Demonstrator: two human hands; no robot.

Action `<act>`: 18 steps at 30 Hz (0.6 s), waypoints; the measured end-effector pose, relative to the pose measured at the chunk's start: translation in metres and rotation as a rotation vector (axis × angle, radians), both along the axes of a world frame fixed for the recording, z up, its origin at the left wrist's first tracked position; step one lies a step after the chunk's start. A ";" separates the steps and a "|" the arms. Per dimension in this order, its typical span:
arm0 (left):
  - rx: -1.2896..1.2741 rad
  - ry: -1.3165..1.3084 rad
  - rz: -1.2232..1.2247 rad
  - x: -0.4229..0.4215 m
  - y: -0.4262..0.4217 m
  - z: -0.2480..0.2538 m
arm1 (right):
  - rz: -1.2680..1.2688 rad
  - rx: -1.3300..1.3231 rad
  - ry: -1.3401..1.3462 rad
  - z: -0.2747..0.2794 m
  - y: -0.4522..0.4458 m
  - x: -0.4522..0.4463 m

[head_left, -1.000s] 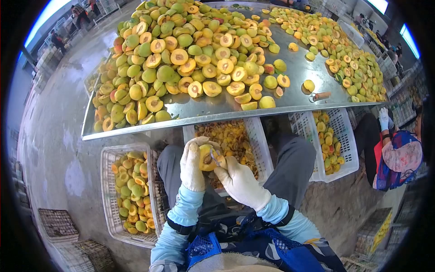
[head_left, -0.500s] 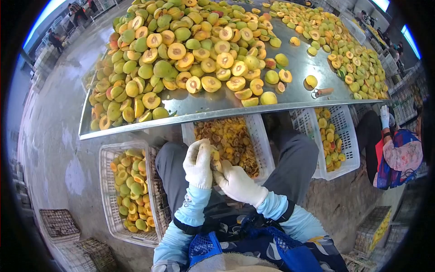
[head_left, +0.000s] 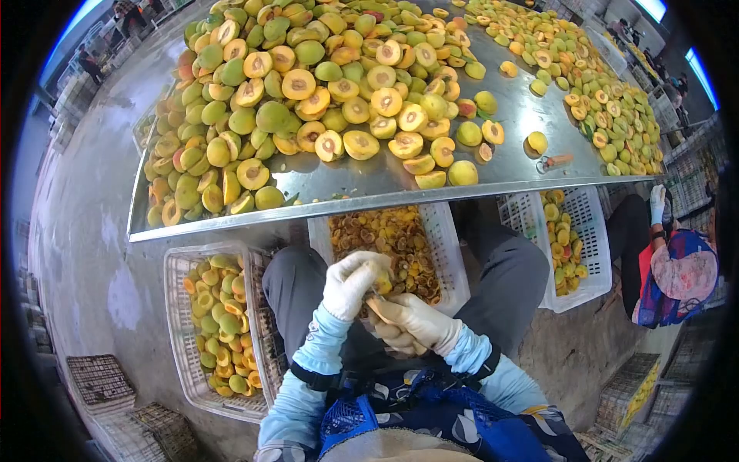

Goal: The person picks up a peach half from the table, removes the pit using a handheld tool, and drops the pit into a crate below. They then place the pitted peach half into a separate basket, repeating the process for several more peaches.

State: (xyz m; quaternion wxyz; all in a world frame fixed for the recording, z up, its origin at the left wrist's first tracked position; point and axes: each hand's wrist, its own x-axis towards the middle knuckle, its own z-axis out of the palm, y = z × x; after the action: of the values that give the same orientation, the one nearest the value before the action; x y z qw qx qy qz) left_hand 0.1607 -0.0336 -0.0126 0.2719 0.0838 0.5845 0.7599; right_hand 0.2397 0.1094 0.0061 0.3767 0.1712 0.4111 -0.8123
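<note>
My left hand (head_left: 352,286), in a white knit glove, is closed around a yellow peach half (head_left: 382,284) above my lap. Against the fruit's lower side is my right hand (head_left: 416,319), also gloved and stained at the thumb. Its fingers are curled round what looks like a small pitting tool, mostly hidden by the glove. Just beyond both hands, a white crate (head_left: 454,262) between my knees holds brown pits and yellow scraps (head_left: 385,231).
A metal table (head_left: 331,179) carries heaped peach halves (head_left: 308,85) and a loose wooden-handled tool (head_left: 556,161). Crates of halves stand at left (head_left: 178,339) and right (head_left: 598,239). At far right sits another person (head_left: 681,269). Stacked crates (head_left: 100,379) stand lower left.
Both hands have come slightly closer to my body and a little right. My right hand has turned, showing more of its curled fingers. The peach half remains in my left hand.
</note>
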 end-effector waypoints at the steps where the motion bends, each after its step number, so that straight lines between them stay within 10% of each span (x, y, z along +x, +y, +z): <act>1: 0.065 -0.014 -0.015 0.001 0.000 0.000 | 0.015 -0.086 -0.012 0.006 0.002 0.000; 3: 0.162 -0.101 0.142 0.006 0.006 0.004 | 0.055 -0.172 -0.027 0.005 0.008 -0.001; 6: -0.430 0.647 0.781 -0.003 -0.019 0.007 | -0.104 -0.360 0.036 -0.019 0.018 0.001; 8: -1.351 1.171 0.981 -0.020 -0.096 0.005 | 0.067 0.536 0.121 -0.074 0.030 -0.007; 9: -0.789 0.378 0.863 -0.030 -0.105 0.062 | 0.446 1.124 0.451 -0.122 0.044 0.004; 10: -1.171 0.713 0.590 -0.044 -0.141 0.053 | 0.823 1.700 0.788 -0.150 0.052 0.013; 11: -1.656 0.952 0.338 -0.050 -0.166 0.060 | 0.806 1.708 0.788 -0.149 0.051 0.007; 16: -1.315 1.116 0.451 -0.127 -0.126 0.091 | 0.621 1.556 0.599 -0.124 0.023 -0.020; 18: -1.669 1.069 0.302 -0.172 -0.101 0.069 | 0.573 1.371 0.568 -0.167 0.036 -0.015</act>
State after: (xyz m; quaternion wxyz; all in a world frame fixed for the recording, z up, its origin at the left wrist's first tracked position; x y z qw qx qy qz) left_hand -0.0109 -0.1350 0.0560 -0.1540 0.1217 0.9805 -0.0042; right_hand 0.2248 0.1453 -0.1610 0.2624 0.0388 0.9278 -0.2623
